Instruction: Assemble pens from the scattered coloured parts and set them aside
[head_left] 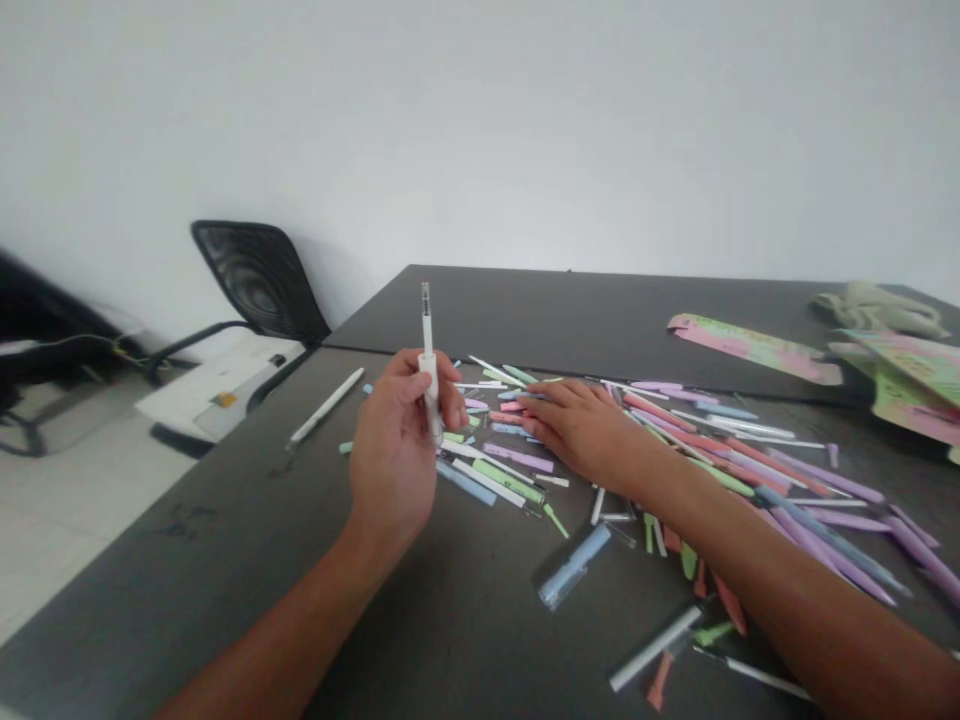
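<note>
Our left hand (394,445) has its fingers closed around the lower part of a white pen (426,330), held upright above the tabletop (450,620). Our right hand (581,430) lies flat on the pile of coloured pen parts (750,460), fingers stretched, apparently gripping nothing. We think a sweep of this hand could roll pieces away. The pen may also tip, because the grip is low.

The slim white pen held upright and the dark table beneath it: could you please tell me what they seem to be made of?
The slim white pen in the left hand looks like matte plastic: even, opaque colour, clearer near its tip. The dark grey table looks like matte laminate or painted board: flat, dull sheen, no visible grain.
</note>
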